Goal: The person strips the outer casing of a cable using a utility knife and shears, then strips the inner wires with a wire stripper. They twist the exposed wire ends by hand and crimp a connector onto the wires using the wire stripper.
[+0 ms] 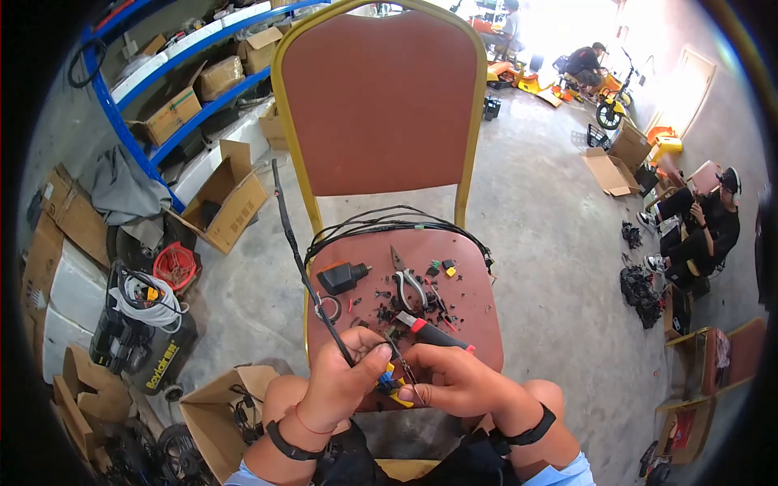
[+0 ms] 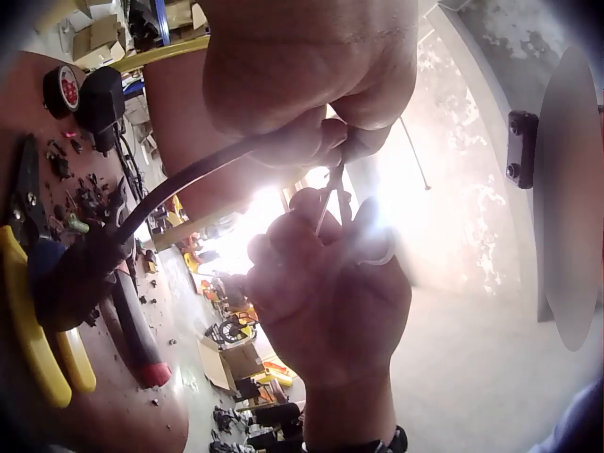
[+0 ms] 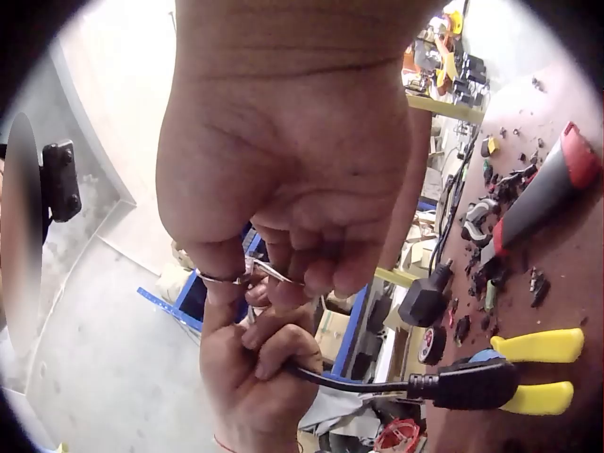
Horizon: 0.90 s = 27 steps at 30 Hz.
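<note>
A thick black cable (image 1: 293, 243) rises from the left hand (image 1: 339, 379), whose fingers and thumb grip it near its end. Thin wires (image 1: 405, 366) stretch between the two hands. The right hand (image 1: 454, 384) pinches these wires between thumb and fingers, close beside the left. In the right wrist view the right hand (image 3: 283, 160) is above the left hand (image 3: 260, 368), and the black cable (image 3: 359, 385) runs to a black connector (image 3: 477, 384). The left wrist view shows the right hand (image 2: 330, 302) against bright light, the wire ends partly lost in glare.
On the red chair seat (image 1: 482, 324) lie grey-handled pliers (image 1: 413, 290), a red and black cutter (image 1: 433, 333), a black adapter (image 1: 342, 278), a tape roll (image 1: 328, 309) and black scraps. Yellow-handled pliers (image 3: 543, 346) lie near the connector. Bundled cables (image 1: 389, 217) cross the seat's back.
</note>
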Motion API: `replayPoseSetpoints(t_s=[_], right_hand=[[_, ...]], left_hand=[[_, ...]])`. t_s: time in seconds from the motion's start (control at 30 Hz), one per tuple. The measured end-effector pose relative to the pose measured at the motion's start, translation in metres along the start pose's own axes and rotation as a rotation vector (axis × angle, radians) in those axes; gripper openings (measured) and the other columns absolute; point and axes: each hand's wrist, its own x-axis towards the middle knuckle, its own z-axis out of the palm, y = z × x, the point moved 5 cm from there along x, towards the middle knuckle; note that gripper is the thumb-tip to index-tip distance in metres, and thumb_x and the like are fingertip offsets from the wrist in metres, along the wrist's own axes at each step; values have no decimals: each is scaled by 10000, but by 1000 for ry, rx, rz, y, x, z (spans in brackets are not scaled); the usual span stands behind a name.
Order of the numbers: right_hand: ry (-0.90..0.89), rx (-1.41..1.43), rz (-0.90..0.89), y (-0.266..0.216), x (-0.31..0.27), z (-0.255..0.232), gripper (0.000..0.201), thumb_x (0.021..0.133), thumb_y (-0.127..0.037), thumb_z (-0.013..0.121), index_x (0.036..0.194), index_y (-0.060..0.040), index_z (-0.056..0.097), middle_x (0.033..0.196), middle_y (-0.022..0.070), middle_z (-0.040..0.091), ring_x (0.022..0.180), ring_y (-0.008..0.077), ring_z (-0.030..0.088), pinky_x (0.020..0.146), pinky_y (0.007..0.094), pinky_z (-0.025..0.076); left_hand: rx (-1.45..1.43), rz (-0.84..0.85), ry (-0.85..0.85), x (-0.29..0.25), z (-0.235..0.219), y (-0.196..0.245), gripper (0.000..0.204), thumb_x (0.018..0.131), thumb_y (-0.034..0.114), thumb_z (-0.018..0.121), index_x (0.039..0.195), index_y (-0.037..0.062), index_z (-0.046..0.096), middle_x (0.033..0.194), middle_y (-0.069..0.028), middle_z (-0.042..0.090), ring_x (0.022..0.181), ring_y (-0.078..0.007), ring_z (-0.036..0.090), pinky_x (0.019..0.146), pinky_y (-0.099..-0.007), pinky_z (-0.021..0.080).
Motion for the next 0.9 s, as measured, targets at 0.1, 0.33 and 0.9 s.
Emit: replayPoseSetpoints(t_s=[0.1,0.33,0.9], right_hand=[[0,-3,30,0,-6,1,322,893,-215,695,1092,0,561,863,93,622,772,157,566,678,302,460],[-22,-86,29,-1,-11,1,326,910,-242,674,1098,-7,549,872,103,621,778,160,571,686,320,466],[-47,-170,-59,-7,-9,1,307,935,-248,632,1089,-7,523,840,95,591,763,212,551,679,344,444]], left_hand=[[22,-1,-15,-3,2,1,114,932,93,616,1010,17,584,776,-7,603,605,-43,499,537,-197,387],[61,-23,-32,-7,-2,-3,110,937,101,621,967,-2,596,847,-10,642,753,-57,571,681,-221,466],[41,-45,-10,-6,-8,-3,77,920,82,617,912,10,593,810,-19,628,700,-64,573,617,-209,473]])
